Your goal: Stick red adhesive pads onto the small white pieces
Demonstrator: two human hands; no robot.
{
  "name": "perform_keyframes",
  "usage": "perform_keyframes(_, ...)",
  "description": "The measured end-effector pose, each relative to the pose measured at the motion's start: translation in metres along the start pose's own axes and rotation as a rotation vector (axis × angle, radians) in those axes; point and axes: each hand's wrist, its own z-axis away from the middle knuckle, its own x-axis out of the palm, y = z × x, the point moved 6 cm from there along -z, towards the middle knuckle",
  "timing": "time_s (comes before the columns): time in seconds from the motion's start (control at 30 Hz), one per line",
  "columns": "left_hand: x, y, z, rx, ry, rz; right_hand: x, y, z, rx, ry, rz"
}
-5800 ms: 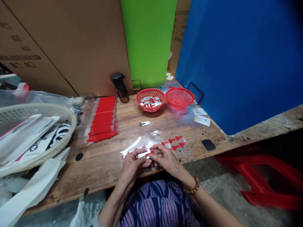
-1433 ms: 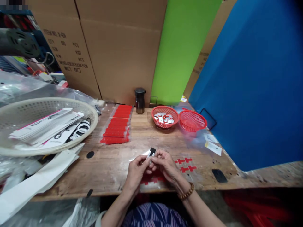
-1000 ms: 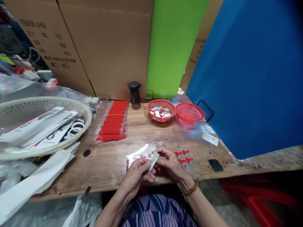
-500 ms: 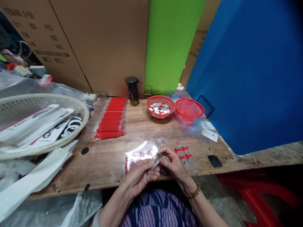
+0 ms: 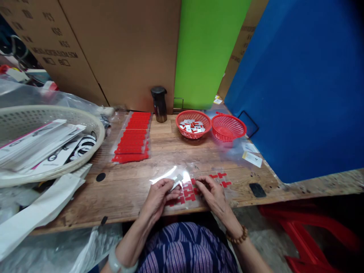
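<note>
My left hand (image 5: pixel 159 197) pinches a small white card (image 5: pixel 178 180) between thumb and fingers, over the table's front edge. To its right, my right hand (image 5: pixel 213 193) has its thumb and forefinger closed at a small red T-shaped sticker (image 5: pixel 193 181). Below and between both hands lies a clear sheet of red T-shaped stickers (image 5: pixel 188 192), partly covered by the left fingers. A second group of red stickers (image 5: pixel 226 184) shows beyond the right hand. Whether the pinched sticker has come off its sheet is hard to make out.
Red sticker sheets (image 5: pixel 132 138) lie stacked at left-centre. A red basket (image 5: pixel 193 135) holds small white-and-red cards, beside another red basket (image 5: pixel 229 132). A dark jug (image 5: pixel 159 104) stands behind. A large pale basket (image 5: pixel 98 148) fills the left; a blue panel (image 5: pixel 307 94) bounds the right.
My hands have moved apart. The left keeps the white card and has gone slightly left; the right has left the card and closed its fingertips at a red sticker.
</note>
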Motion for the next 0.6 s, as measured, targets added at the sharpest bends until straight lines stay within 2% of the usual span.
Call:
perform_keyframes(0.17,-0.014,-0.001,-0.012,0.058,0.070,-0.074,0.001,-0.008,0.009,-0.118,-0.014,0.264)
perform_keyframes(0.47,-0.009,-0.012,-0.021,0.129,0.100,-0.095,0.014,-0.006,0.003,-0.191,-0.004,0.455)
perform_keyframes(0.6,-0.007,-0.015,-0.026,0.149,0.117,-0.109,0.019,-0.005,-0.003,-0.156,-0.029,0.511)
